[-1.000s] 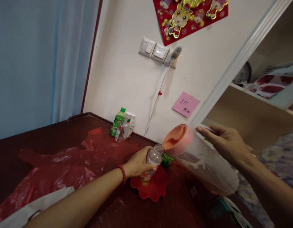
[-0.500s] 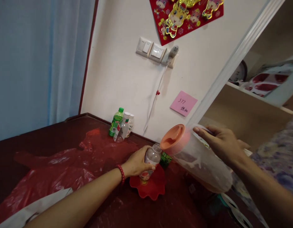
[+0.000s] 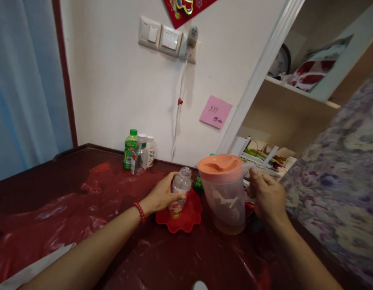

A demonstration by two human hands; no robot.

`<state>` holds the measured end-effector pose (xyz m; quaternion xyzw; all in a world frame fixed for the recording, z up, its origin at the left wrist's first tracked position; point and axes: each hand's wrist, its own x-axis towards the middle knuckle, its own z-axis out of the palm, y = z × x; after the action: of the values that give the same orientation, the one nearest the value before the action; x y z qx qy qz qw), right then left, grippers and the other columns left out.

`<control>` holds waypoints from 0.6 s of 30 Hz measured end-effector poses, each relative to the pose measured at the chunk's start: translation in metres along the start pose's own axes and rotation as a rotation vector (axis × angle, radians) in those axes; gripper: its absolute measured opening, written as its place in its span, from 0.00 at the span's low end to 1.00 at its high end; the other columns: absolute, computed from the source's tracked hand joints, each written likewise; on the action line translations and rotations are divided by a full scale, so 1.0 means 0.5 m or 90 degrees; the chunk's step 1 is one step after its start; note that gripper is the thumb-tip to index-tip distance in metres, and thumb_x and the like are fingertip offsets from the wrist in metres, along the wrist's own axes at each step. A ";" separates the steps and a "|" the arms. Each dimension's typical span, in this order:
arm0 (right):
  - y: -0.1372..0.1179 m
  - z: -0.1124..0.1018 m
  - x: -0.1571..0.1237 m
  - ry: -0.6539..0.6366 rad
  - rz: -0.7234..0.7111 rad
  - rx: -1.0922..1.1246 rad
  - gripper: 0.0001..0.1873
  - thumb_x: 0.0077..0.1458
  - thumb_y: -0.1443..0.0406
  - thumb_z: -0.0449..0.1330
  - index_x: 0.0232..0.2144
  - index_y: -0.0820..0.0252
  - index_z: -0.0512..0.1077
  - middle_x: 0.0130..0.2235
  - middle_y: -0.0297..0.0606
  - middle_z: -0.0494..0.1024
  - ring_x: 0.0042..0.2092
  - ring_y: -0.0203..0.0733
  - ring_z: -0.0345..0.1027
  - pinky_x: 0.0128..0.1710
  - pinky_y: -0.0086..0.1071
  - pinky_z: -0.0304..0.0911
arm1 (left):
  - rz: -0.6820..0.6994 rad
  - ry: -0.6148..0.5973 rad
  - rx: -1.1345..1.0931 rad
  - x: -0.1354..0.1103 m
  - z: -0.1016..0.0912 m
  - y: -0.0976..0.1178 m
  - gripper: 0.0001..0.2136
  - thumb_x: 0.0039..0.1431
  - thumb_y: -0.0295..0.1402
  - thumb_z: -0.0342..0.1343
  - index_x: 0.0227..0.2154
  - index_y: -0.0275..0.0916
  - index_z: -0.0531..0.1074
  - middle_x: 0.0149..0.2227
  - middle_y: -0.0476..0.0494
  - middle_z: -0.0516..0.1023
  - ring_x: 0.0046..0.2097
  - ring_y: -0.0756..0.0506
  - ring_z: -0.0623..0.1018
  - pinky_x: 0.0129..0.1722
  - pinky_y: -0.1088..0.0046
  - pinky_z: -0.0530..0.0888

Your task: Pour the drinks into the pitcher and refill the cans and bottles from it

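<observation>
My left hand (image 3: 162, 195) is wrapped round a clear bottle (image 3: 182, 183) without a cap, a printed label on its side. The bottle stands over a red scalloped plate (image 3: 186, 219), leaning slightly. My right hand (image 3: 266, 193) grips the handle of a translucent pitcher (image 3: 224, 205) with an orange lid (image 3: 221, 165). Nearly upright, the pitcher is just right of the plate, with a little liquid at its bottom. Whether its base touches the table cannot be made out. Behind the bottle and pitcher, a green bottle (image 3: 199, 184) is mostly hidden.
A green bottle (image 3: 130, 149) and two white-capped bottles (image 3: 140, 155) stand by the wall. Red plastic film (image 3: 92, 197) covers part of the dark red table (image 3: 153, 257). Shelves (image 3: 304, 94) and a floral cloth (image 3: 340, 177) are at right. A white cord (image 3: 177, 121) hangs from a socket.
The pitcher has swung from tilted toward the bottle's mouth to nearly upright, and its lid has moved away from the bottle. My left hand still holds the bottle. The view has shifted.
</observation>
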<state>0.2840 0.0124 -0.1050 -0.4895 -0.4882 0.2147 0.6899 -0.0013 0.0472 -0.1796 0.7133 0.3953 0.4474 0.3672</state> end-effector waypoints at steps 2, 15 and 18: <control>0.027 -0.009 -0.018 0.035 0.019 0.048 0.27 0.46 0.46 0.69 0.19 0.59 0.63 0.18 0.22 0.56 0.19 0.28 0.47 0.18 0.25 0.48 | -0.007 0.002 0.009 0.002 0.000 0.000 0.32 0.47 0.35 0.66 0.56 0.39 0.63 0.55 0.37 0.74 0.55 0.38 0.74 0.57 0.60 0.68; 0.133 -0.066 -0.081 0.142 0.060 0.129 0.28 0.51 0.44 0.64 0.19 0.57 0.58 0.17 0.22 0.57 0.20 0.29 0.49 0.21 0.27 0.53 | -0.034 -0.018 0.062 0.013 0.000 0.005 0.31 0.50 0.38 0.64 0.56 0.38 0.61 0.56 0.36 0.73 0.55 0.38 0.75 0.55 0.60 0.69; 0.138 -0.103 -0.086 0.120 0.087 0.078 0.24 0.50 0.44 0.64 0.23 0.59 0.68 0.23 0.28 0.68 0.25 0.33 0.60 0.25 0.29 0.59 | -0.028 -0.020 0.054 0.012 0.001 0.000 0.31 0.51 0.38 0.63 0.57 0.39 0.60 0.56 0.37 0.74 0.54 0.38 0.75 0.54 0.61 0.70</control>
<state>0.3233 -0.0152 -0.1880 -0.4964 -0.3726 0.2433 0.7453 0.0010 0.0527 -0.1777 0.7264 0.4237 0.4109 0.3522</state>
